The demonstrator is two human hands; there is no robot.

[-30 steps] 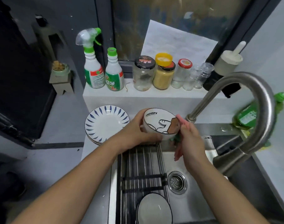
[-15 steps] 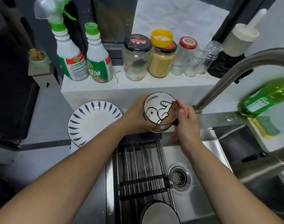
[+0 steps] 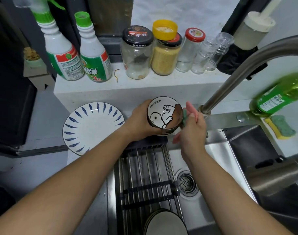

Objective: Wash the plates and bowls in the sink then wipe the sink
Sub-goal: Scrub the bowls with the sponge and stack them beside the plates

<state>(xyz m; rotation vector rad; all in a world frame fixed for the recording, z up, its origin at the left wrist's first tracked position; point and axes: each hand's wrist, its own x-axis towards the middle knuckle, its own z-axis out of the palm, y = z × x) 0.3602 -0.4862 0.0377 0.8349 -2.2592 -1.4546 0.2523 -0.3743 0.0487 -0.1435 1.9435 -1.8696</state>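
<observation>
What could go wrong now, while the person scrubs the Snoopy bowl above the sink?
1. The left hand alone grips the tilted Snoopy bowl above the steel rack; if it slips while the right hand rubs it with the green scrub pad, it could chip.
2. The blue-patterned plate lies beside the left forearm; a swing of the elbow might knock it.

Things on the ledge (image 3: 161, 89)
We see a spray bottle (image 3: 60, 55), a green-capped bottle (image 3: 94, 58), a black-lid jar (image 3: 136, 55) and a yellow-lid jar (image 3: 165, 55) in a row.
</observation>
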